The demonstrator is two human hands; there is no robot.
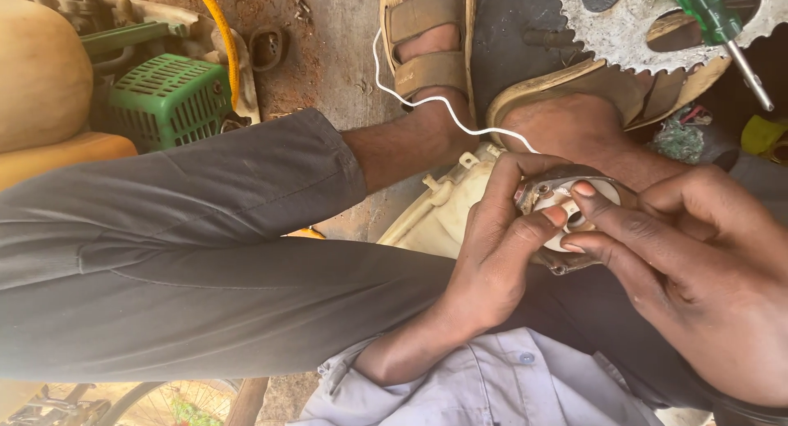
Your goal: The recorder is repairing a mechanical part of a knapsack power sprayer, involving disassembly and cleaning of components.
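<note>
Bare dirt-and-concrete floor (328,57), outdoor workshop clutter. Green ribbed plastic engine housing (168,98) top left, toothed grey metal sprocket (648,32) top right. Small round white-and-metal part (566,217) over lap: left hand (492,254) closed around it, right hand (698,262) fingertips pinching its face.

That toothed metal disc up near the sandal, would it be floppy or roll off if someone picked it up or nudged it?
The sprocket looks like stiff plate metal, so probably rigid, not floppy. Its large cut-outs likely make it lighter than a solid disc. It lies flat against the sandal, so a nudge would probably slide it, not roll it; the teeth look sharp.
</note>
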